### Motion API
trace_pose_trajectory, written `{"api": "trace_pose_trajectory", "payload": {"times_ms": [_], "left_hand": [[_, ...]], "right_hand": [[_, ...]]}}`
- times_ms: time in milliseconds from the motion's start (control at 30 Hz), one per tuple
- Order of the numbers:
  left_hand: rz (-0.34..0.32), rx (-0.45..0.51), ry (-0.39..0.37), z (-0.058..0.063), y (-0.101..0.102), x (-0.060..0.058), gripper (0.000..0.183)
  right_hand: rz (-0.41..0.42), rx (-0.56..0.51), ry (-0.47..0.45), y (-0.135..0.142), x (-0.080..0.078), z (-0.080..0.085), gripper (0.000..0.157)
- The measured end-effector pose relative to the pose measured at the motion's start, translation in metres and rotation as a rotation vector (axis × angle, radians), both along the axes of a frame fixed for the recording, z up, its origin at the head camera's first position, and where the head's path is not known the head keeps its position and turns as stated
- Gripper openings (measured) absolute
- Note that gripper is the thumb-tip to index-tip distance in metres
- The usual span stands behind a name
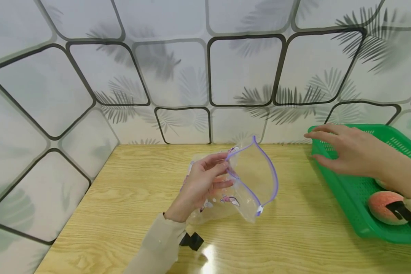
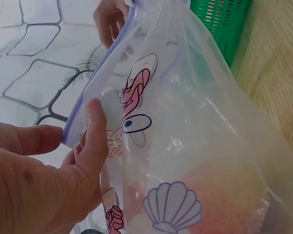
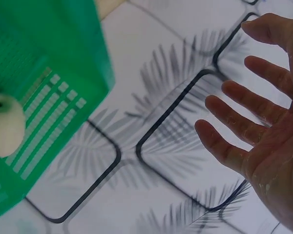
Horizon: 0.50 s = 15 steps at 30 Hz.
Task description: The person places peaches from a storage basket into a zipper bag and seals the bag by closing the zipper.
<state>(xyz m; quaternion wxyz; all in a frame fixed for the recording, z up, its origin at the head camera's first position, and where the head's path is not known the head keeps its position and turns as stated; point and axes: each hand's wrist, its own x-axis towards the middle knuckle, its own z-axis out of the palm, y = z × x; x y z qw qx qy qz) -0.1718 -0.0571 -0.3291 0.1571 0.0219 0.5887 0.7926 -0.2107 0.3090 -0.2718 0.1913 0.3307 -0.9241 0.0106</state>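
Observation:
A clear zip bag with a purple zip edge and printed shells and pink figures lies on the table, its mouth gaping to the right. My left hand pinches the bag's rim between thumb and fingers. Through the plastic in the left wrist view shows a blurred pinkish-orange round thing. My right hand hovers over the left rim of the green basket, fingers spread and holding nothing. Inside the basket sits a pinkish-orange round fruit, partly behind the wrist strap.
A pale round fruit with a dark spot also lies in the basket. The wooden table meets a patterned wall covering at the back and left. A white slider sits at the zip's near corner.

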Motion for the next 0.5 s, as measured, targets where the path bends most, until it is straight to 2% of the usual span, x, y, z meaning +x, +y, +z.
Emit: {"api": "trace_pose_trajectory", "payload": {"times_ms": [200,500], "left_hand": [[-0.006,-0.008,-0.014,0.002,0.001,-0.002,0.035],[-0.017,-0.017,0.016,0.003,0.002,-0.002,0.036]], "right_hand": [[-0.143,0.056,-0.072,0.026,-0.015,-0.003,0.058],[-0.229,0.125,-0.119,0.067,-0.034,-0.018,0.058]]}}
